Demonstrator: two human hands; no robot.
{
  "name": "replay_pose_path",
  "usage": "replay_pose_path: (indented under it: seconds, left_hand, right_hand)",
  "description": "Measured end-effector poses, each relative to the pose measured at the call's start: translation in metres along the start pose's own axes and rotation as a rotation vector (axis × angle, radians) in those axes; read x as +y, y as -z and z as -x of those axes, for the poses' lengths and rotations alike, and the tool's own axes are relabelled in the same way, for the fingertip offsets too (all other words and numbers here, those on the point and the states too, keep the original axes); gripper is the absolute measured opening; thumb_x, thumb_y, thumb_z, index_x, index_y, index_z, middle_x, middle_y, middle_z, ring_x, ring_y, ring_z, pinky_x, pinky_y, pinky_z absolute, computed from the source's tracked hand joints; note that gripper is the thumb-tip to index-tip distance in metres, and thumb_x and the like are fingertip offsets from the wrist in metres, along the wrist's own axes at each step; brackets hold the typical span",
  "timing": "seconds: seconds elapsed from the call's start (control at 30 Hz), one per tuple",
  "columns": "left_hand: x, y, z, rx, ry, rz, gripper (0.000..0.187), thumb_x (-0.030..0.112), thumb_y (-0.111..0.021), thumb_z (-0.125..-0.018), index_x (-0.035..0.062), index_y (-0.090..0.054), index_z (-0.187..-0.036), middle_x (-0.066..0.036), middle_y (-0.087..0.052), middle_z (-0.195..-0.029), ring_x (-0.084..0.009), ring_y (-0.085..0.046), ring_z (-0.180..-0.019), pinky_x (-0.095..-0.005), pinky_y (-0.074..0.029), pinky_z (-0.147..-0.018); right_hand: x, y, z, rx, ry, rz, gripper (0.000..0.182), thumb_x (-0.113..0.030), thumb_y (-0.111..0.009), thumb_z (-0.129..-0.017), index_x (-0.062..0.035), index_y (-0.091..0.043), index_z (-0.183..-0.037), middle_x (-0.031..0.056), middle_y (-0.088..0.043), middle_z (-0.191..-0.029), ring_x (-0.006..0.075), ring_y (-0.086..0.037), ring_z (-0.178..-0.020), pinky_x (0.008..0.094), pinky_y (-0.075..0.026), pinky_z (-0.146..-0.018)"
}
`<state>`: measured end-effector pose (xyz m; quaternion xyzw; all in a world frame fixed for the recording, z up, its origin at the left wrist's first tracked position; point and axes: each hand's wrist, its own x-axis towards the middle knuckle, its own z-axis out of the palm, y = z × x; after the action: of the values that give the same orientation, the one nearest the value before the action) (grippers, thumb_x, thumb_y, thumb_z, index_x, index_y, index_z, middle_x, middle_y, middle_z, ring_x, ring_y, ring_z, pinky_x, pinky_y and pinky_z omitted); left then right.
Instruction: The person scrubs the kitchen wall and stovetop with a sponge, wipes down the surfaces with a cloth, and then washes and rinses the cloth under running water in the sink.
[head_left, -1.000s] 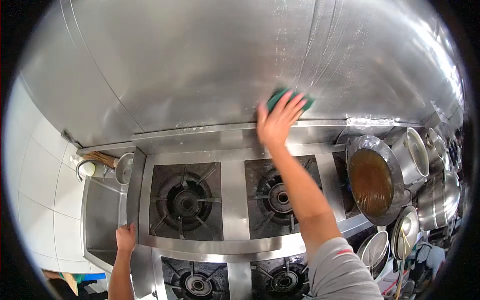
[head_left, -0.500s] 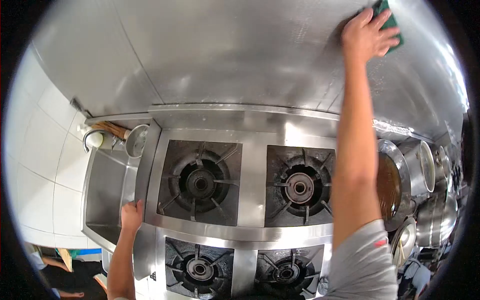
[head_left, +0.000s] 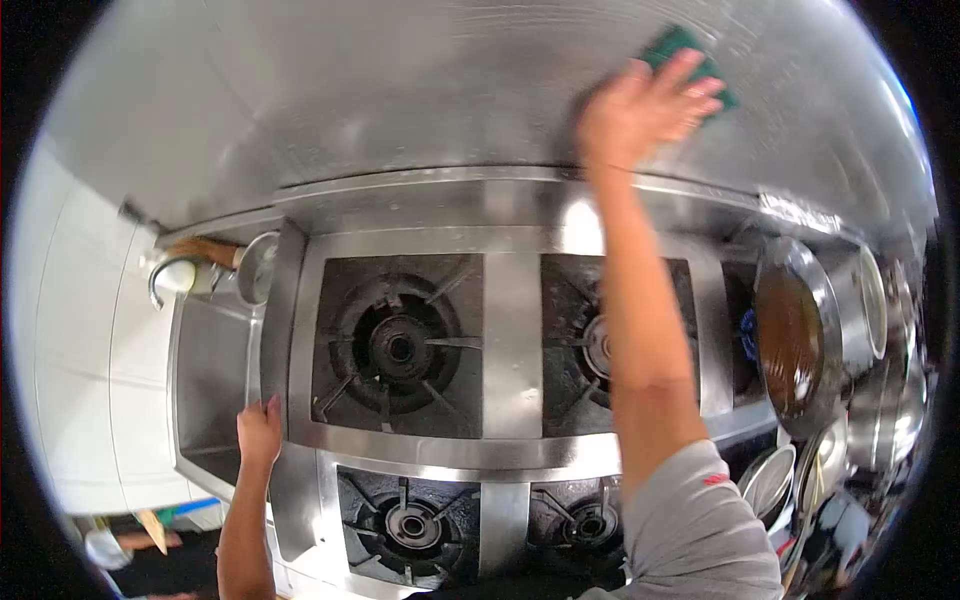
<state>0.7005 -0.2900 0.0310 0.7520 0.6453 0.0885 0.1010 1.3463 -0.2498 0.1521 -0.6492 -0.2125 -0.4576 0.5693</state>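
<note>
Against the stainless steel wall (head_left: 430, 90) behind the stove, my right hand (head_left: 640, 115) presses a green scouring pad (head_left: 674, 42). Its fingers are spread over the pad, which shows past the fingertips, and the arm reaches across the back right burner. My left hand (head_left: 260, 432) is closed on the steel rim between the sink (head_left: 215, 345) and the stove, its thumb up and its other fingers partly hidden. The stove's back left burner (head_left: 400, 347) lies to the right of that hand. Wet streaks show on the wall around the pad.
A wok (head_left: 795, 340) with brown liquid stands at the right, beside several metal pots (head_left: 885, 425) and a strainer (head_left: 768, 485). A faucet (head_left: 158, 285) and a metal bowl (head_left: 258, 268) are by the sink. Another person's arm shows at lower left.
My right hand has moved the scouring pad left and slightly down along the wall. My left hand stays on the rim. The view has shifted, showing more of the wok.
</note>
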Motion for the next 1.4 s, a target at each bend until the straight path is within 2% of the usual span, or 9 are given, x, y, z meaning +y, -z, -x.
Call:
replay_pose_path:
  seconds: [0.13, 0.43, 0.7, 0.83, 0.9, 1.0, 1.17, 1.3, 1.4]
  left_hand:
    - [-0.013, -0.006, -0.009, -0.05, 0.005, -0.05, 0.044, 0.028, -0.06, -0.1, -0.0086, -0.061, -0.075, -0.031, -0.059, -0.068, -0.0507, -0.063, -0.068, -0.053, -0.045, -0.06]
    - [-0.016, -0.007, -0.013, -0.042, 0.039, -0.024, 0.042, 0.027, -0.063, -0.099, -0.0101, -0.063, -0.079, -0.031, -0.062, -0.071, -0.0508, -0.063, -0.071, -0.0526, -0.047, -0.064]
    - [0.005, 0.002, -0.003, 0.093, -0.021, 0.059, 0.041, 0.03, -0.064, -0.094, -0.0087, -0.067, -0.079, -0.032, -0.064, -0.073, -0.0526, -0.066, -0.077, -0.0572, -0.052, -0.07]
    - [-0.011, -0.011, -0.003, 0.159, -0.065, 0.008, 0.041, 0.031, -0.066, -0.091, -0.0076, -0.068, -0.078, -0.031, -0.066, -0.075, -0.0518, -0.067, -0.078, -0.058, -0.053, -0.072]
    - [-0.008, -0.009, -0.001, 0.17, -0.07, -0.004, 0.041, 0.031, -0.066, -0.091, -0.0076, -0.068, -0.077, -0.031, -0.066, -0.075, -0.0516, -0.067, -0.078, -0.0578, -0.054, -0.073]
    - [0.001, -0.003, 0.001, 0.166, -0.077, -0.008, 0.041, 0.03, -0.065, -0.091, -0.0078, -0.068, -0.077, -0.031, -0.066, -0.076, -0.0517, -0.067, -0.078, -0.0574, -0.054, -0.073]
    - [-0.009, -0.009, -0.004, 0.131, -0.092, 0.006, 0.042, 0.031, -0.065, -0.092, -0.0077, -0.069, -0.079, -0.032, -0.067, -0.08, -0.0506, -0.067, -0.082, -0.057, -0.054, -0.077]
    - [-0.01, -0.009, -0.004, 0.068, -0.016, -0.069, 0.041, 0.033, -0.064, -0.094, -0.0073, -0.07, -0.084, -0.03, -0.068, -0.083, -0.05, -0.067, -0.085, -0.0563, -0.053, -0.078]
    - [-0.038, -0.03, -0.013, 0.08, -0.046, -0.086, 0.04, 0.032, -0.063, -0.095, -0.0064, -0.07, -0.085, -0.029, -0.069, -0.083, -0.0494, -0.067, -0.084, -0.056, -0.053, -0.078]
  right_hand:
    - [-0.01, 0.05, 0.073, -0.638, 0.447, 0.06, 0.07, -0.037, -0.062, -0.096, -0.0192, -0.036, -0.159, 0.035, -0.013, -0.165, 0.0637, -0.009, -0.149, 0.0692, -0.017, -0.119]
    - [0.124, 0.056, -0.054, -0.202, -0.657, 0.124, 0.074, -0.047, -0.032, -0.109, -0.0101, -0.001, -0.165, 0.0358, 0.004, -0.166, 0.0591, -0.004, -0.151, 0.0662, -0.017, -0.12]
    - [-0.146, 0.01, -0.103, -0.51, 0.873, -0.233, 0.054, -0.035, -0.062, -0.096, -0.0256, -0.053, -0.149, 0.0128, -0.036, -0.163, 0.0398, -0.022, -0.154, 0.0605, -0.019, -0.122]
    - [-0.223, -0.027, -0.238, -0.266, 1.099, -0.209, 0.048, -0.04, -0.055, -0.1, -0.0246, -0.055, -0.146, 0.0131, -0.038, -0.162, 0.0386, -0.025, -0.153, 0.0599, -0.02, -0.122]
    - [-0.225, 0.008, -0.312, -0.318, 0.875, -0.056, 0.055, -0.036, -0.039, -0.108, -0.0135, -0.038, -0.159, 0.0188, -0.024, -0.168, 0.039, -0.017, -0.156, 0.0566, -0.014, -0.125]
    - [-0.12, -0.028, -0.395, 0.013, 0.436, 0.115, 0.053, -0.043, -0.048, -0.102, -0.0245, -0.048, -0.152, 0.0197, -0.032, -0.163, 0.0451, -0.022, -0.152, 0.0623, -0.018, -0.121]
    - [-0.036, 0.02, -0.333, 0.04, -0.379, 0.088, 0.067, -0.049, -0.036, -0.107, -0.0156, -0.022, -0.163, 0.0318, -0.013, -0.165, 0.056, -0.008, -0.152, 0.0692, -0.015, -0.118]
    - [-0.135, 0.002, -0.313, -0.068, 0.519, 0.01, 0.059, -0.032, -0.056, -0.098, -0.0175, -0.042, -0.154, 0.0276, -0.027, -0.162, 0.0538, -0.02, -0.15, 0.0722, -0.017, -0.116]
    - [-0.208, 0.026, -0.355, -0.35, 0.935, -0.052, 0.055, -0.027, -0.057, -0.1, -0.0208, -0.047, -0.153, 0.021, -0.029, -0.165, 0.0432, -0.023, -0.153, 0.0574, -0.018, -0.124]
